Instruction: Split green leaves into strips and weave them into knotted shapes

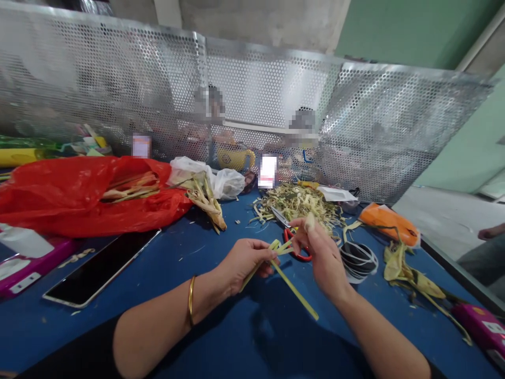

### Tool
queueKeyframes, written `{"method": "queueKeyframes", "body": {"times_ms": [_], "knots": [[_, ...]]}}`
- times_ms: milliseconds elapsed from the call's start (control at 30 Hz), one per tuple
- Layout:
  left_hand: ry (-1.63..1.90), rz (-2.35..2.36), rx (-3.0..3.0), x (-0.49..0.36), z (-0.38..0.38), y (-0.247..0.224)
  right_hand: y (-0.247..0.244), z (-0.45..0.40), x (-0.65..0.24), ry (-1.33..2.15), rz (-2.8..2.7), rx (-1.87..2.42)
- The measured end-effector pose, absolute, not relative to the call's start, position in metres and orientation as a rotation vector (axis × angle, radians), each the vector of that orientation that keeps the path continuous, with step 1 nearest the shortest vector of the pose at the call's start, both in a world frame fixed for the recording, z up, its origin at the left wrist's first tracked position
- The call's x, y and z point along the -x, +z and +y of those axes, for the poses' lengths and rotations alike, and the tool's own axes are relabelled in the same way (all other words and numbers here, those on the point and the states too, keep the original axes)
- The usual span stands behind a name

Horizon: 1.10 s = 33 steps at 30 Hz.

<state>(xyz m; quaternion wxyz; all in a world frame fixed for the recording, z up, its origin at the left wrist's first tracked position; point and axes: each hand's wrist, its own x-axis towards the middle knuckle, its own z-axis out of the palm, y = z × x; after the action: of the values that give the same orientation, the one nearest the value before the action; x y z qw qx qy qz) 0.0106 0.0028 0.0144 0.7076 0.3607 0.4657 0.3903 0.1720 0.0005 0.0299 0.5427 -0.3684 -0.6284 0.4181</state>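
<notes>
My left hand (254,259), with a gold bangle (191,301) on its wrist, pinches a folded yellow-green leaf strip (296,292) between thumb and fingers. One long end of the strip slants down to the right. A short end reaches my right hand (324,258), whose curled fingers appear to grip it; its tip is hidden there. Behind the right fingers lie scissors with red handles (303,257), partly covered. A heap of shredded plant strips (300,205) lies just beyond both hands.
Left are a red plastic bag (59,195) of dried leaves, a phone (104,268) and a purple box (39,263). Right are a dark cup wound with white cord (357,260), an orange packet (389,223) and dry husks (410,273). A perforated metal screen (260,79) closes the back.
</notes>
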Motion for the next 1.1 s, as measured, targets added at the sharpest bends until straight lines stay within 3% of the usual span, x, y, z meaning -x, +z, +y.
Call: {"method": "queueKeyframes", "body": {"times_ms": [533,867,1100], "knots": [[0.978,1.109,-0.816,-0.010,0.008,0.016,0.026,0.003,-0.174,0.526,-1.836,1.328],[1.025,1.134,-0.944,-0.010,0.009,0.004,0.013,0.014,-0.172,0.965,-1.676,1.382],[1.002,1.145,-1.006,-0.010,0.009,0.002,0.006,0.010,-0.169,0.770,-1.727,1.408]]}}
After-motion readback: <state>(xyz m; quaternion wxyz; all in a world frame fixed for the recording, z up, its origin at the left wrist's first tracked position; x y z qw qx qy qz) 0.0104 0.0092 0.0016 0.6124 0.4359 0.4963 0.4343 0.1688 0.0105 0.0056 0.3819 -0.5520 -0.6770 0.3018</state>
